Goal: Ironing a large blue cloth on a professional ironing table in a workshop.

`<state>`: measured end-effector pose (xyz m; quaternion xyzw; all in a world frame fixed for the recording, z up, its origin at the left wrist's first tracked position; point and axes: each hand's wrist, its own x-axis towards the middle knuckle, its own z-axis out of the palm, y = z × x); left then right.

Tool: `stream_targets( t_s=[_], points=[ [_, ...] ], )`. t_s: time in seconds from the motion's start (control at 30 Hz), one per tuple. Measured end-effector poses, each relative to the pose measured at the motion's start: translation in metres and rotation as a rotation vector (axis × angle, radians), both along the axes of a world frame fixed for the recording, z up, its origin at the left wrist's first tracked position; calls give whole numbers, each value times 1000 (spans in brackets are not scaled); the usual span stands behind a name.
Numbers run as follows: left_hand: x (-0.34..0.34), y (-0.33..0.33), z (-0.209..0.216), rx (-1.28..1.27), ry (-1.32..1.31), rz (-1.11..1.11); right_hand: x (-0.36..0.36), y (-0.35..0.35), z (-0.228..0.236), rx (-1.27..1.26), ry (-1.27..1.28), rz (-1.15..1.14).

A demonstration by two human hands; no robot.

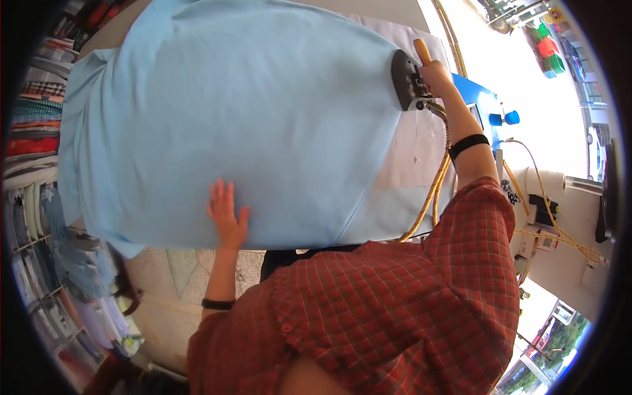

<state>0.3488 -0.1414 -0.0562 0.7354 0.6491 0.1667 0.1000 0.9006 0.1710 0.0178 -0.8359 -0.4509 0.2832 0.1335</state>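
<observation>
A large light blue cloth [263, 125] is spread over the table, with folds gathered along its left side. My right hand [436, 78] is closed round the wooden handle of a dark steam iron [401, 80], which is at the cloth's far right edge. A yellow braided hose runs from the iron down beside my arm. Near the cloth's front edge my left hand [227, 214] lies flat on the fabric, fingers apart and holding nothing.
Pale padded table cover [415, 148] shows right of the cloth. A blue machine [477, 99] with a blue knob stands beyond my right forearm. Stacks of folded clothes [33, 138] line the left side. A white paper roll [550, 181] is at the right.
</observation>
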Motion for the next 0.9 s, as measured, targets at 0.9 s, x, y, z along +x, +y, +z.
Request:
stream_targets(
  t_s=[0.9],
  points=[
    [83,-140,-150,-903,-2219,1087,-148,-250,3,124,-276,551]
  ],
)
